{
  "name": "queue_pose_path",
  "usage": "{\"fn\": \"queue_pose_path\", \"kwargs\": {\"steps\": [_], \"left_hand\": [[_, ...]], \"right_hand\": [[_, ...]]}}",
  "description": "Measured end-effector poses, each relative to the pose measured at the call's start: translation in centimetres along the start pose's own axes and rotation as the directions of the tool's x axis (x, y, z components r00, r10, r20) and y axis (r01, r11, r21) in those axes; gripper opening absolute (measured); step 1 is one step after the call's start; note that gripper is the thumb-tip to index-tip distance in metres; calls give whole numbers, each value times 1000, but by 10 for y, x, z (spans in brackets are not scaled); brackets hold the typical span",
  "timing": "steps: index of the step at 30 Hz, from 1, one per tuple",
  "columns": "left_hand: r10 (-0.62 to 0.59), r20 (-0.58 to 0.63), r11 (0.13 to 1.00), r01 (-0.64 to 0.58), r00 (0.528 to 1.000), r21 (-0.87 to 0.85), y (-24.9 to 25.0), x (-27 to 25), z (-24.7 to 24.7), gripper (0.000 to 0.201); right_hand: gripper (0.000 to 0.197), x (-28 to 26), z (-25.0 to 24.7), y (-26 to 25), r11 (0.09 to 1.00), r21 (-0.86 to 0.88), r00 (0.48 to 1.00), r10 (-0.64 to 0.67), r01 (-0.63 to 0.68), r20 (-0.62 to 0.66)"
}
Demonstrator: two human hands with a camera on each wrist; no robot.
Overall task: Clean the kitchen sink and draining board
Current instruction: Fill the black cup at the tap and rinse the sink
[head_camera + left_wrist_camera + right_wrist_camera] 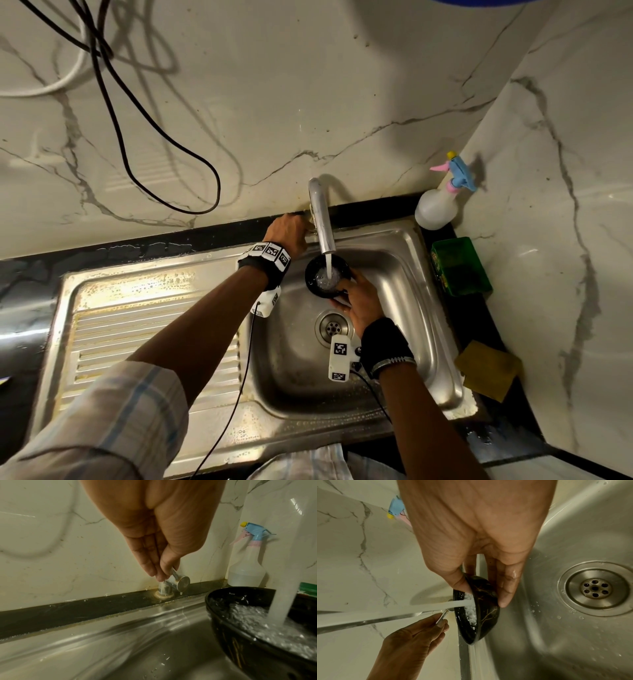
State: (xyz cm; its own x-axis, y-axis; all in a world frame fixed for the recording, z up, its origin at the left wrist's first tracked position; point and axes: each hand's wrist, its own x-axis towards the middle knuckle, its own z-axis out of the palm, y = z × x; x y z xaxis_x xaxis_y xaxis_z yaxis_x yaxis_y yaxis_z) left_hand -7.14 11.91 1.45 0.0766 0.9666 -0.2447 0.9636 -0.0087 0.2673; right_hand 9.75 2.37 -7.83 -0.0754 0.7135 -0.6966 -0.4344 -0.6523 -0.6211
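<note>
One stainless sink (404, 274) sat in the black counter with its ribbed draining board (147, 329) to the left, both water-spotted with brownish staining at the rims. Right hand (361, 301) gripped a black bowl (325, 277) over the basin, thumb inside the rim, fingers under it; tap (322, 219) water ran into it and foamed. Left hand (154, 536) pinched the tap lever (178, 578) with thumb and fingertips.

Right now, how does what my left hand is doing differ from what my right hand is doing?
The left hand pinches the chrome tap lever by the marble wall; the right hand grips the round black bowl over the steel sink. The left hand is clear of the water stream; the right hand's bowl catches it. Both wear wrist cameras.
</note>
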Motion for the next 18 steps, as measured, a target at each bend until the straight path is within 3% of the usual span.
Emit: {"fn": "queue_pose_path", "kwargs": {"steps": [9, 18], "left_hand": [[-22, -10, 1000, 22, 1000, 15, 0, 4, 6, 10], [34, 49, 994, -38, 998, 99, 0, 11, 1, 19]], "right_hand": [[46, -3, 2, -1, 1000, -4, 1000, 14, -14, -13], [45, -4, 1, -1, 1000, -10, 1000, 16, -17, -21]]}}
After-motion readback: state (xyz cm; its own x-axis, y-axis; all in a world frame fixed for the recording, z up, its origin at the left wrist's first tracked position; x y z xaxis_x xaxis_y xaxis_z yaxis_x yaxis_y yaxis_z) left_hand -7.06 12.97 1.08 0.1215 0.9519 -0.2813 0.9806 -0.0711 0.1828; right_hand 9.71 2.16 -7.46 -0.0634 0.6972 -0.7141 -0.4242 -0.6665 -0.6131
